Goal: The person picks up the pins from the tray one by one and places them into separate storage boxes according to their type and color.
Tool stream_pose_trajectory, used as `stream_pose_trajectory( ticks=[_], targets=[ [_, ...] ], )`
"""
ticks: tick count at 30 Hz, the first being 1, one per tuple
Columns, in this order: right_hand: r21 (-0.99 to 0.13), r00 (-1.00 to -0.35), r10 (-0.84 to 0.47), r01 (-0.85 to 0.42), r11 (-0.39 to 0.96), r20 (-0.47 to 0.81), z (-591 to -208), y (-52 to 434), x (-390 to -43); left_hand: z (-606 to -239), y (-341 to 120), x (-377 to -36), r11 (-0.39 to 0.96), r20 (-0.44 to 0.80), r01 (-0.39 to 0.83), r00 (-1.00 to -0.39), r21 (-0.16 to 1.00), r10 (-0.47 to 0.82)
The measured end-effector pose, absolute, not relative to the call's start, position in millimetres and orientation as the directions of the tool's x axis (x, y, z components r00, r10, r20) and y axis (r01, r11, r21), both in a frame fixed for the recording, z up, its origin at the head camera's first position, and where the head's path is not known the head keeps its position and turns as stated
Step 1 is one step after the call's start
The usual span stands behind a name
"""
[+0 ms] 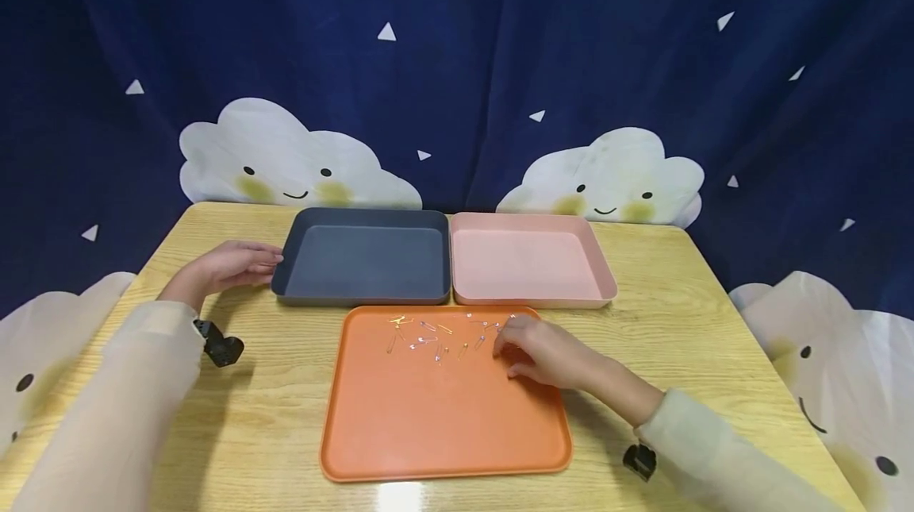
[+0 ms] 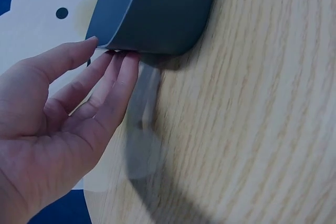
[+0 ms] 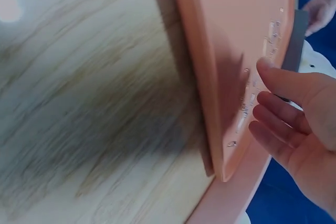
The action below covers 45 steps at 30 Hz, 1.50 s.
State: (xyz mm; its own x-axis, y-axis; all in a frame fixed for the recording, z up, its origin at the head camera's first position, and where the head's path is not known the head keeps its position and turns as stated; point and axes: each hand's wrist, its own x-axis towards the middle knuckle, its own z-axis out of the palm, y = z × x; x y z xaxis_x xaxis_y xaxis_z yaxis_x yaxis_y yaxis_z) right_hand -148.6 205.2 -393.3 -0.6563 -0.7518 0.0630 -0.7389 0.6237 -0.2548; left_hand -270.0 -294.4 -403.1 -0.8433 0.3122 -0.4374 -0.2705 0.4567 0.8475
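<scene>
A wooden table point(image 1: 664, 321) holds an orange tray point(image 1: 443, 417) nearest the person, with a dark grey tray point(image 1: 367, 258) at its 11 o'clock and a pink tray point(image 1: 528, 262) at 1 o'clock. The left hand point(image 1: 228, 266), fingers straight and grasping nothing, touches the grey tray's left edge. The right hand point(image 1: 546, 353), relaxed and released, rests on the orange tray beside small safety pins point(image 1: 435, 333) scattered at its 12 o'clock end.

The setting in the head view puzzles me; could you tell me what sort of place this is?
Probably a staged tabletop workstation rather than a lived-in room: a wooden table stands before a dark blue cloud-print curtain, with a grey tray, pink tray and orange tray laid out neatly.
</scene>
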Motion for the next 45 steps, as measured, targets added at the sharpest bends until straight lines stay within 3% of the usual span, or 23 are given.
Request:
stream_pose_trajectory(
  ticks=[14, 21, 28, 32, 35, 39, 42, 45],
  targets=[
    [-0.183, -0.556, -0.831, -0.818, 0.545, 0.007, -402.3, 196.5, -164.6, -405.8, -297.0, -271.0, 0.415, -0.434, -0.285, -0.839, 0.864, 0.328],
    [-0.190, -0.562, -0.826, -0.808, 0.558, -0.038, -394.4, 191.3, -168.9, -407.4, -297.6, -274.8, 0.420, -0.449, -0.301, -0.836, 0.856, 0.315],
    [-0.139, -0.505, -0.859, -0.848, 0.512, -0.084, -394.6, 187.0, -168.9, -404.7, -298.6, -272.3, 0.405, -0.441, -0.302, -0.842, 0.863, 0.311],
    [-0.255, -0.505, -0.860, -0.824, 0.505, -0.073, -396.8, 187.5, -168.8, -403.6, -295.7, -271.2, 0.411, -0.438, -0.295, -0.842, 0.863, 0.314],
    [-0.458, -0.541, -0.837, -0.725, 0.514, -0.084, -396.7, 187.6, -170.7, -403.5, -294.6, -270.9, 0.427, -0.446, -0.298, -0.842, 0.854, 0.304],
    [-0.754, -0.601, -0.761, -0.375, 0.539, -0.244, -397.3, 188.4, -175.3, -403.8, -295.3, -270.9, 0.434, -0.455, -0.305, -0.838, 0.848, 0.300],
    [-0.829, -0.619, -0.688, -0.102, 0.549, -0.379, -399.1, 189.7, -178.9, -403.9, -295.1, -270.6, 0.423, -0.449, -0.304, -0.841, 0.854, 0.302],
    [-0.833, -0.624, -0.633, 0.053, 0.550, -0.458, -401.0, 190.9, -181.6, -404.4, -294.9, -269.7, 0.415, -0.440, -0.297, -0.844, 0.860, 0.308]
  ],
)
